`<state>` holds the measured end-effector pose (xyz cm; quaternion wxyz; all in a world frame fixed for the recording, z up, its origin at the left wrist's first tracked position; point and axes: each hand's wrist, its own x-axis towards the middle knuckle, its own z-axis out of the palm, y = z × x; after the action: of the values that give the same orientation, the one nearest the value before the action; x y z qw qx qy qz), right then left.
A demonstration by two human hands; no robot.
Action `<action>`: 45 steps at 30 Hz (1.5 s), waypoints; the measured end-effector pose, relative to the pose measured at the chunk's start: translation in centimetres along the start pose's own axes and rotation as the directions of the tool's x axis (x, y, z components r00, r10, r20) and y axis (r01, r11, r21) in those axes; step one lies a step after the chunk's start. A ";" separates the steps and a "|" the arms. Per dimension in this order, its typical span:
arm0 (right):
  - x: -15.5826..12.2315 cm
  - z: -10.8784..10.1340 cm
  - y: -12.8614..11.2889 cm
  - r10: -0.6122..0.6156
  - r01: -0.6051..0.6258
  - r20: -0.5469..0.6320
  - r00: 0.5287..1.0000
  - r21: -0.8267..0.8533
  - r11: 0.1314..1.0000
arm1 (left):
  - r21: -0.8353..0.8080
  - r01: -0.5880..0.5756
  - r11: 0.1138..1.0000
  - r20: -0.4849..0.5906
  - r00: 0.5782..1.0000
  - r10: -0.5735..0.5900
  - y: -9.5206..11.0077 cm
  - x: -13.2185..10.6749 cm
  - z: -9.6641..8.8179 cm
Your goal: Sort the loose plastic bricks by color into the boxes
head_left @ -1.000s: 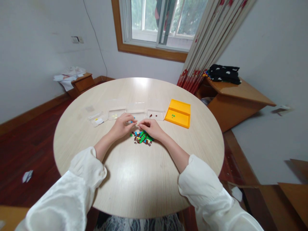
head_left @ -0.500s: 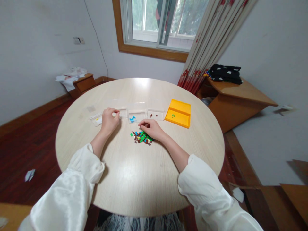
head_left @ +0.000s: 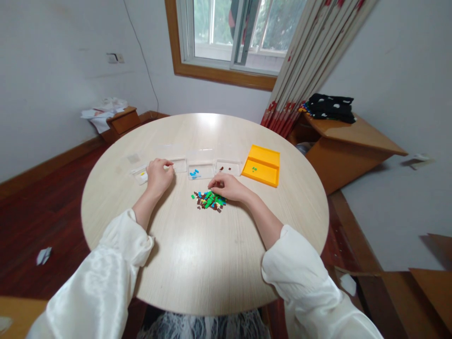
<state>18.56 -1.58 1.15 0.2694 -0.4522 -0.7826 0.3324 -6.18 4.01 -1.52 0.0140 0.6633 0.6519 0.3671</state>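
A heap of small building bricks (head_left: 209,201), brown, green, blue and a few yellow, lies on the table. My right hand (head_left: 229,187) hovers at the heap's upper right edge, thumb and fingers pinched together; what is between them is too small to make out. My left hand (head_left: 160,176) is held over the clear boxes on the left, its fingers curled to a pinch whose contents I cannot see. Beneath it, a clear box (head_left: 135,179) with yellow bits is partly covered. Blue pieces (head_left: 194,173) lie in the middle clear box (head_left: 201,178).
Another clear box (head_left: 236,174) holds a few brown pieces. An orange open case (head_left: 262,178) with several green pieces stands at the right. The round table (head_left: 197,263) is bounded by a curtain (head_left: 310,52) and a wooden cabinet (head_left: 356,136) beyond its right side.
My right hand has shifted slightly right and up, with its fingertips drawn closer together. My left hand has moved only slightly left.
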 end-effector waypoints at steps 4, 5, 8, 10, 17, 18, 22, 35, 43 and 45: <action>0.1 0.1 0.3 0.006 -0.006 0.005 1.000 -0.032 0.999 | -0.003 -0.005 1.000 0.000 1.000 0.005 0.0 0.0 0.1; 0.2 0.1 0.4 0.009 -0.009 -0.006 1.000 -0.041 0.999 | -0.004 -0.005 1.000 0.000 1.000 0.005 0.0 0.0 0.1; 0.2 0.1 0.3 -0.016 0.014 -0.027 0.999 -0.065 0.998 | -0.004 0.001 1.000 0.003 1.000 -0.001 0.0 0.0 0.1; 0.2 0.0 0.1 -0.054 0.053 -0.011 0.999 -0.071 0.996 | -0.006 0.007 1.000 0.006 1.000 -0.007 0.1 0.0 0.1; -0.2 -0.1 -0.5 -0.117 0.119 0.064 0.991 -0.023 0.993 | -0.012 0.016 1.000 0.014 1.000 -0.016 0.3 -0.1 -0.2; -0.2 -0.1 -0.6 -0.114 0.115 0.069 0.991 -0.020 0.993 | -0.012 0.016 1.000 0.016 1.000 -0.016 0.4 -0.1 -0.3; -0.2 0.0 -0.7 -0.080 0.083 0.066 0.995 -0.045 0.996 | -0.012 0.022 1.000 0.027 0.999 -0.022 0.6 -0.1 -0.4; -0.1 0.0 -0.5 -0.052 0.057 0.063 0.997 -0.073 0.996 | -0.038 0.009 0.999 -0.015 1.000 -0.009 0.4 -0.2 -0.2; -0.1 0.0 -0.2 -0.055 0.060 0.065 0.996 -0.088 0.994 | -0.029 0.019 0.999 0.009 1.000 -0.018 0.5 -0.2 -0.2; -0.1 -0.1 -0.2 -0.061 0.068 0.073 0.995 -0.085 0.994 | -0.034 0.017 0.999 0.008 1.000 -0.017 0.5 -0.2 -0.2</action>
<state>18.54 -1.69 1.33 0.2322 -0.4261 -0.8196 0.3047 -5.82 3.67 -1.19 0.0311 0.6588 0.6511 0.3755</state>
